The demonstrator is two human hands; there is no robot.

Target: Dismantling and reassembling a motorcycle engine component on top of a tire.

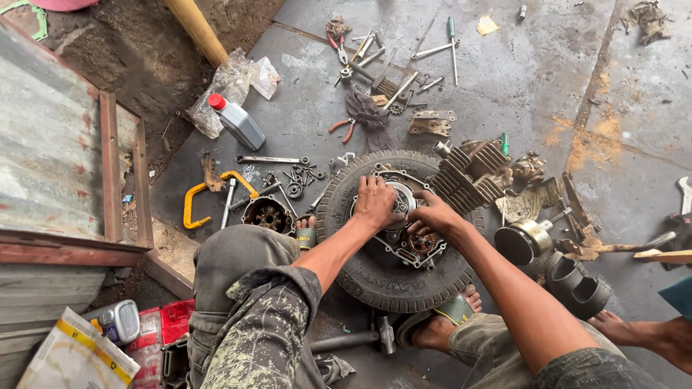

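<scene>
Both hands press down on the grey metal engine casing [404, 223] that lies inside a black ribbed rubber tyre [393, 277] on the stained concrete floor [519, 79], between the person's knees. Left hand [375, 202] lies flat over the casing's upper left edge, fingers curled loosely onto the metal; whether it grips anything I cannot tell. Right hand [432, 216] sits just beside it, touching the round silver hub [401, 199] at the casing's centre, fingers bent around something small that stays hidden.

Far left, a rusty corrugated metal sheet [43, 158] leans along the floor's edge, with a small grey oil bottle [119, 320] below it. Further in, a grey plastic bottle with a red cap [238, 122] lies near a crumpled clear plastic bag [227, 83]. A yellow curved handle [205, 194] rests near a long steel spanner [270, 159] and a scatter of small washers and bolts [299, 176]. A round dark gear housing [268, 215] sits just left of the tyre. Beyond the tyre lie red-handled pliers [342, 128] and loose steel wrenches [396, 61]. A finned grey cylinder block [468, 176] touches the tyre's upper right. Further right stands a brass-ringed round part [524, 239], and another person's bare foot [649, 335] shows at the lower right.
</scene>
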